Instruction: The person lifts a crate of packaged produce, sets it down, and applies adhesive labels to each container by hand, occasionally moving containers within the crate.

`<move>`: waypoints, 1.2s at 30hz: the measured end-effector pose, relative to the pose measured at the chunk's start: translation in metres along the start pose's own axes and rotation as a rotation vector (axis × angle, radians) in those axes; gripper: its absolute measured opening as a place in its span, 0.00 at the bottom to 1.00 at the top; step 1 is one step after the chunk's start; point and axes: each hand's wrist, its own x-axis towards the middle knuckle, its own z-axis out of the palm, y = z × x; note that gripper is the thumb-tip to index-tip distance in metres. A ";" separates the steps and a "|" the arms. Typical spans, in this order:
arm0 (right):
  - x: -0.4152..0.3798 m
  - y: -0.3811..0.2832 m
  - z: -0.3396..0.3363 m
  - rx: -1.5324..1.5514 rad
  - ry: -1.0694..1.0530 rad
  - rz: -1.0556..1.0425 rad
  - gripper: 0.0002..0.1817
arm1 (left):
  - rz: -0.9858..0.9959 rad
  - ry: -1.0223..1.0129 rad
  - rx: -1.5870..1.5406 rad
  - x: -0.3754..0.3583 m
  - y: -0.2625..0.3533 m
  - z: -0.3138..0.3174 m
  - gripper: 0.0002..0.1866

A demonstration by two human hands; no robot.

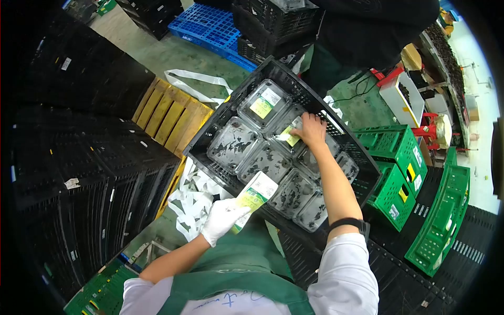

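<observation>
My left hand (223, 219), in a white glove, grips a thick stack of green and white labels (254, 196) near the front side of a black crate (210, 152). Inside the crate sit clear plastic clamshell boxes (234, 144) with dark contents showing through their lids. My bare right hand (312, 130) reaches over the crate, its thumb on a green and white label (289, 136) at the lid of a middle box. The fingers bend over that box and partly hide it. A label of the same kind (262, 106) lies on the far left box.
Tall stacks of black crates (73, 178) stand at left beside a yellow pallet (170, 113). Green crates (396, 157) are at right. White strapping (191, 202) lies on the floor. A person in dark clothes (362, 37) stands beyond the crate, near a blue pallet (210, 29).
</observation>
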 end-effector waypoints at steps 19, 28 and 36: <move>-0.155 -0.067 -0.126 0.735 0.015 -0.002 0.05 | 0.435 -0.084 0.509 0.018 0.019 0.044 0.09; -0.099 0.065 -0.012 -0.167 -0.089 0.180 0.39 | -0.120 -0.181 0.088 -0.006 0.004 0.044 0.12; -0.166 -0.047 -0.105 1.175 -0.503 0.150 0.11 | -0.102 -0.189 0.111 0.003 0.019 0.028 0.15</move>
